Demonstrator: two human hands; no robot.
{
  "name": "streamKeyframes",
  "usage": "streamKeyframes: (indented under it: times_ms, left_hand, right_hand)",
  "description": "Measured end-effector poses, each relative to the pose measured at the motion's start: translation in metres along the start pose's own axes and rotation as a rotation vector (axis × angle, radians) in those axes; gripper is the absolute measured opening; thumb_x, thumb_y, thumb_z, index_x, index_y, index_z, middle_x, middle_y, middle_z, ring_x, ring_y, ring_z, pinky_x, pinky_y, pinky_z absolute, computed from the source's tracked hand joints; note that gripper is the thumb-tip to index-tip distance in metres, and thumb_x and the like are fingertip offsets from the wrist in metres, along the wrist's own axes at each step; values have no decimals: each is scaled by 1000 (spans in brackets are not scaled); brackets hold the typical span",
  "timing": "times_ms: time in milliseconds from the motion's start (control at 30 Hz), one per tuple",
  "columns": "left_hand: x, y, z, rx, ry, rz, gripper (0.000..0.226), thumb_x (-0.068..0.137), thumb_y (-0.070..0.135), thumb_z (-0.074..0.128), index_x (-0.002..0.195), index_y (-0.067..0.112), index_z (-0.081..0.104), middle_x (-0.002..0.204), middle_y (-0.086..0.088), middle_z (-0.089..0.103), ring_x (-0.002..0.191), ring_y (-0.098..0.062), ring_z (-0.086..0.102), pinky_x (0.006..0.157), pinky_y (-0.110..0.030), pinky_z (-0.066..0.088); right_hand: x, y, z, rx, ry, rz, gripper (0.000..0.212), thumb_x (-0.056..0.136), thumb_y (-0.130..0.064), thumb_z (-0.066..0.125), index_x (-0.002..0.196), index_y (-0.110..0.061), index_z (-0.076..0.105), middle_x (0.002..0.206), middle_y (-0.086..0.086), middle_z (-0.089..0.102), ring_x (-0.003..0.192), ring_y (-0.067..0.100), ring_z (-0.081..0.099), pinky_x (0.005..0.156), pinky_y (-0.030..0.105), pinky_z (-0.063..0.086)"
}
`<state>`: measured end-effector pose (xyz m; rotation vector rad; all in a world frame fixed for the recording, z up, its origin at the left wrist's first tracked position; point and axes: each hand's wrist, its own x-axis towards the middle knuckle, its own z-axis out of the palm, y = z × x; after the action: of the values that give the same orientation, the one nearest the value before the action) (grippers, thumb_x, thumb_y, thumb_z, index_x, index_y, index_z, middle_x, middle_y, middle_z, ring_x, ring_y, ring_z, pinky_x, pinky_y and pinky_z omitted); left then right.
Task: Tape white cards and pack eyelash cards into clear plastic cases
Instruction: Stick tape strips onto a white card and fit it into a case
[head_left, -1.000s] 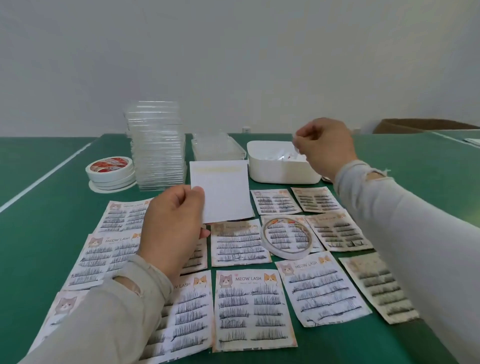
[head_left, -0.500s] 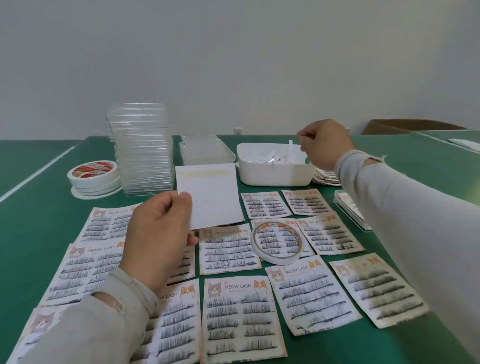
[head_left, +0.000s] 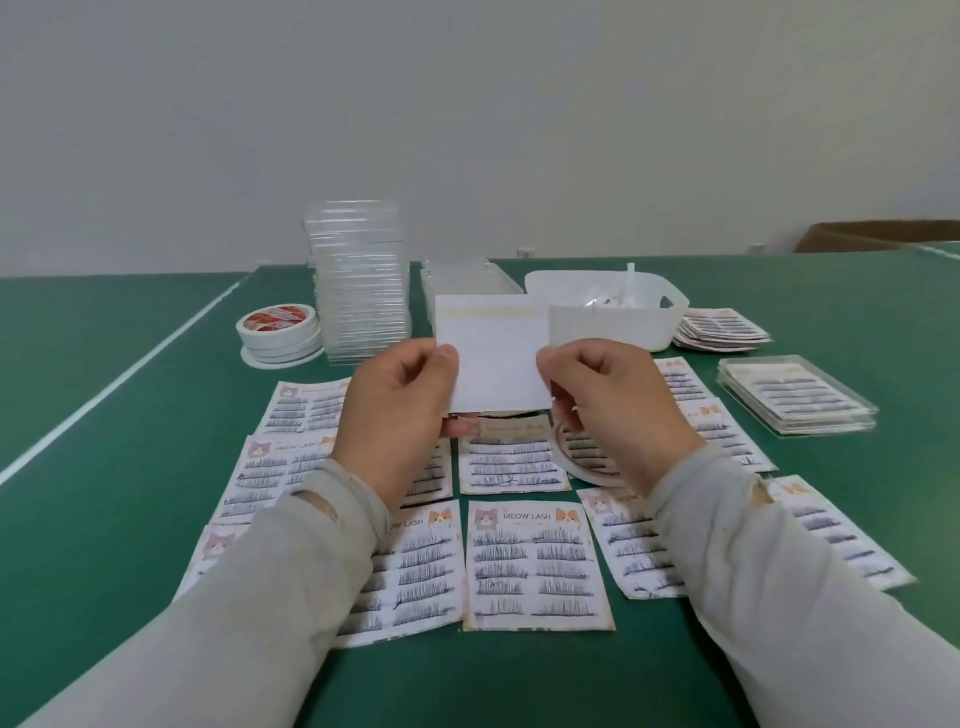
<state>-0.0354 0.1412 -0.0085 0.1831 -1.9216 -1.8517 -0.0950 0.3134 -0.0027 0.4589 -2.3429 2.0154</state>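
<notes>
Now both hands pinch flat white card.

Head camera looks forward and down, close above the table.

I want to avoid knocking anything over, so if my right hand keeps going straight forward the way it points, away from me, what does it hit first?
Probably the white bin: it sits directly beyond the right hand, which pinches a white card. Depth is hard to judge here.
</notes>
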Motion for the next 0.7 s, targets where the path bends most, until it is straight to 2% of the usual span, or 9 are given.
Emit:
streamKeyframes:
  times_ms: [133,267,333,400,467,500,567,600,700]
  left_hand:
    - [2,-4,0,40,-42,-5,18,102,22,59,95,20,74,80,0,76,56,-18,71,50,-26,58]
    - [1,-5,1,5,-81,-24,16,102,19,59,98,13,73,76,0,72,54,-19,67,41,-23,45]
    - [2,-5,1,-41,-88,-50,14,102,20,60,102,15,73,83,0,74,57,-20,69,43,-21,44]
    - [2,-6,1,-82,-112,-71,15,102,21,60,108,14,72,93,-13,73,59,-21,71,43,-21,47]
    - [0,-6,4,-110,-159,-76,17,102,21,60,110,12,72,98,-30,67,60,-23,72,44,-21,49]
    - [-1,-7,5,-123,-183,-70,17,102,22,59,110,13,71,95,-31,67,61,-23,73,45,-21,51]
    - [-2,-7,7,-154,-202,-60,20,105,24,54,110,15,71,86,-19,73,64,-23,74,50,-22,55]
    - [-2,-6,7,-172,-193,-59,23,106,25,50,111,16,71,84,-13,75,66,-22,74,52,-23,57]
    - [2,-6,4,-189,-165,-46,23,107,18,48,112,17,70,78,-5,72,69,-19,72,57,-27,59]
  right_hand:
    - [0,10,-2,-97,-10,-78,29,98,-27,65,77,-7,67,52,-6,52,46,9,49,49,21,44]
    - [4,16,-3,-42,26,-76,24,98,-28,65,84,-9,69,52,-8,53,46,3,54,47,17,44]
    - [4,15,-4,0,19,-39,31,98,-33,65,73,-15,65,50,-6,52,44,7,49,44,17,42]
    - [3,12,-5,71,-33,59,37,94,-46,65,68,-21,59,54,-3,50,45,12,44,42,21,38]
    - [0,9,-4,216,-148,189,36,87,-55,67,87,-18,67,67,3,59,48,15,49,41,23,38]
    - [-2,8,-2,290,-212,219,39,87,-52,69,99,-15,70,76,5,66,53,16,56,42,24,42]
    - [-5,6,1,383,-289,205,32,96,-37,66,115,-12,69,96,8,77,73,20,71,49,23,54]
    - [-6,6,2,416,-290,188,26,99,-31,63,117,-13,68,102,8,78,81,22,74,54,23,57]
    - [-8,0,1,483,-209,148,18,102,-26,60,114,-15,68,103,8,78,86,23,76,57,23,59]
